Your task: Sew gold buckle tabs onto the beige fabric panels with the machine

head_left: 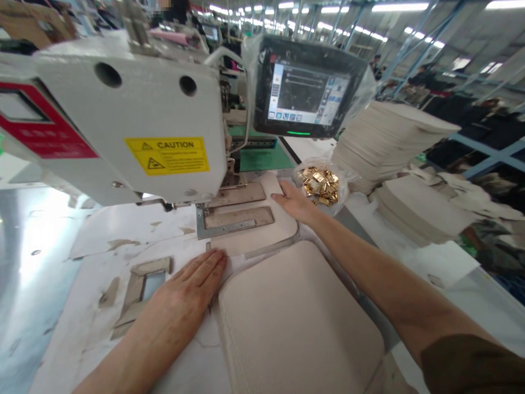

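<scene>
Near panel (299, 323): a beige, rounded-corner piece lies closest to me, flat on the table (53, 328), its left edge just beside my left wrist.
Left hand (186, 293): my fingers are straight and pressed together, palm down on the white sheet; the fingertips touch the near-left corner of the far panel (254, 232).
Right hand (293, 201): flat, fingers together and stretched out, resting on the far panel's right edge; nothing is pinched.
Far panel: beige, lying under the clamp (233, 219), its rounded right corner showing beside my right forearm.
Clamp: a metal frame with two rectangular windows, directly under the machine head (135, 115).
Clips (320, 185): a clear bag of gold pieces just beyond my right fingertips; whether they touch, I cannot tell.
Stack (385, 142): beige pieces piled right of the bag, more spread beside it.
Screen (305, 90): lit, above the bag.
Open room: bare table to the left of my left arm; the right side is crowded.
</scene>
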`<move>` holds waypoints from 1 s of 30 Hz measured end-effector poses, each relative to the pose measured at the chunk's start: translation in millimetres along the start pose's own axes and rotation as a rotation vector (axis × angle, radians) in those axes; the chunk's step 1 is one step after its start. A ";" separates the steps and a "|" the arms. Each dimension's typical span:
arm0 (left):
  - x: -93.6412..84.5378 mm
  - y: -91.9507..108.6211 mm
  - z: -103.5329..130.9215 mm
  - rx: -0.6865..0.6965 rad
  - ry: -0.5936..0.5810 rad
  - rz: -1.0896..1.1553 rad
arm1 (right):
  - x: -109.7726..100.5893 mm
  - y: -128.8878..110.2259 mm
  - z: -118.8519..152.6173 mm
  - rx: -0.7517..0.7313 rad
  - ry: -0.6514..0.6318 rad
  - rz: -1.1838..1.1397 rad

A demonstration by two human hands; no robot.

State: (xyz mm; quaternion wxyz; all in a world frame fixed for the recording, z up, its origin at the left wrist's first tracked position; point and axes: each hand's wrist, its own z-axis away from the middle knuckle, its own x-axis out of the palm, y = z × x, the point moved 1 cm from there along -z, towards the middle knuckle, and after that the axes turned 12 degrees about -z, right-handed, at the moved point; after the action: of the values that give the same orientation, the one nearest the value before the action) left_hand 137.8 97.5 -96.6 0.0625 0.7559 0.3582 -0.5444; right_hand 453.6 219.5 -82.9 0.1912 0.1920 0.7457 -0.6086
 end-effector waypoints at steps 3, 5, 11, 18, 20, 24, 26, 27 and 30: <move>-1.9 -0.5 0.2 0.019 -0.077 0.008 | -26.7 -10.1 23.2 -0.144 0.035 0.112; -6.3 -0.7 -1.8 0.030 -0.080 0.019 | -41.7 -18.8 51.6 -0.243 -0.103 0.149; -11.7 0.7 -9.4 0.033 -0.045 0.012 | -43.3 -21.3 119.8 -0.283 -0.459 0.264; -10.8 2.4 -11.6 0.021 -0.126 -0.022 | -37.4 -13.5 116.6 -0.342 -0.464 0.309; -10.6 4.5 -11.7 0.002 -0.124 -0.032 | -37.4 -14.0 116.8 -0.362 -0.448 0.309; -9.9 9.5 -10.2 -0.012 -0.138 -0.032 | -36.6 -17.4 119.6 -0.365 -0.402 0.344; -9.7 10.0 -8.7 -0.023 -0.138 -0.029 | -36.9 -19.3 120.2 -0.360 -0.388 0.355; -9.4 9.5 -8.1 -0.029 -0.134 -0.022 | -37.2 -20.2 120.0 -0.359 -0.383 0.355; -7.7 5.5 -8.6 -0.040 -0.135 0.016 | -38.3 -22.6 118.9 -0.374 -0.386 0.350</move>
State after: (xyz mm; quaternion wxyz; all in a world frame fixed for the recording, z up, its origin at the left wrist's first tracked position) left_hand 146.7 93.9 -88.2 0.1062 0.7189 0.3577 -0.5865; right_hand 480.7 96.6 -66.2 0.4628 0.1597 0.7505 -0.4439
